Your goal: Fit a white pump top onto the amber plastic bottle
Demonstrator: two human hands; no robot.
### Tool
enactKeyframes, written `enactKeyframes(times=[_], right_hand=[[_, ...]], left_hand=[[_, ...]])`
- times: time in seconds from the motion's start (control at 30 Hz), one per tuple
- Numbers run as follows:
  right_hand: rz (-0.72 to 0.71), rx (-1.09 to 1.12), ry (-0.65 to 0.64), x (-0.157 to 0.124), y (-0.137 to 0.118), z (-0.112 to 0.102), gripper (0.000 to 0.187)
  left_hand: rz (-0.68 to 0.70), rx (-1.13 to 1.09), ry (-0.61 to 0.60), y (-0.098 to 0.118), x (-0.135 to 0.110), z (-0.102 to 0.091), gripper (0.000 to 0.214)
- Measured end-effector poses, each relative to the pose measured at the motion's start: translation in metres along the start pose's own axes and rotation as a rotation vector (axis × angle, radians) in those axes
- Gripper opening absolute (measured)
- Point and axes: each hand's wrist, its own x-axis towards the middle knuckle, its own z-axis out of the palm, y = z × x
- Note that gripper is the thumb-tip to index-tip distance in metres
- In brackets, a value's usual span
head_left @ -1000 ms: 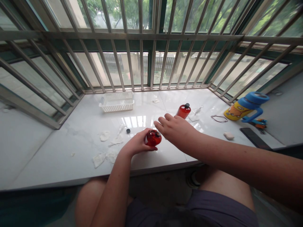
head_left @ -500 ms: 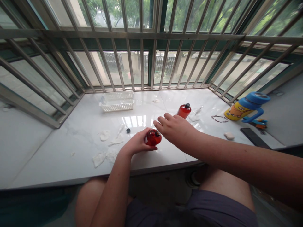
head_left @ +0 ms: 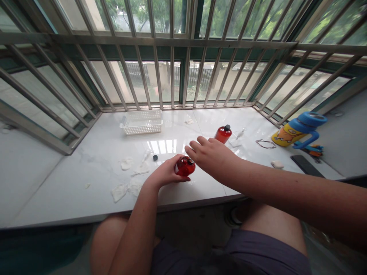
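My left hand [head_left: 168,172] is wrapped around a red transparent bottle [head_left: 185,168] that stands on the white marble sill, tilted slightly in view. Over the bottle's neck, my right hand [head_left: 213,154] bends down with its fingers curled; its thumb and whatever it may pinch are hidden. A second red bottle [head_left: 222,134], topped by a black cap [head_left: 227,127], stands just beyond my right hand. One loose black cap [head_left: 155,157] lies left of the held bottle. Beside it are a small clear plastic piece [head_left: 147,155] and crumpled white tissues [head_left: 142,168].
A white perforated basket [head_left: 142,123] sits at the back left. To the right are another clear plastic piece [head_left: 241,133], a thin bracelet-like loop [head_left: 265,144], a white case [head_left: 277,164], a black phone [head_left: 306,166] and a blue-yellow tumbler [head_left: 299,128]. Metal bars [head_left: 172,42] line the window.
Almost nothing differs. My right hand has shifted very slightly left, staying at the bottle's neck, while my left hand keeps its hold.
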Motion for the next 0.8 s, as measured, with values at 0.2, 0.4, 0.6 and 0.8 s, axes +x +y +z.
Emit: enactKeyframes(times=[0.2,0.4,0.6,0.8], right_hand=[[0.001,0.009,-0.01,0.0011,-0.0006,-0.0019,0.025],[-0.005,0.008,-0.006,0.0019,-0.0004,-0.0028,0.025],[-0.009,0.004,-0.015,0.003,-0.0009,-0.0046,0.025],[-0.009,-0.002,-0.013,0.0036,-0.0018,-0.0059,0.024]], left_hand=[[-0.005,-0.007,-0.002,0.0005,0.0005,-0.0005,0.078],[-0.006,0.002,-0.001,0.0005,0.0004,-0.0011,0.078],[0.008,-0.012,-0.005,-0.003,0.0011,-0.0008,0.08],[0.007,-0.013,-0.01,-0.004,0.0017,-0.0007,0.082]])
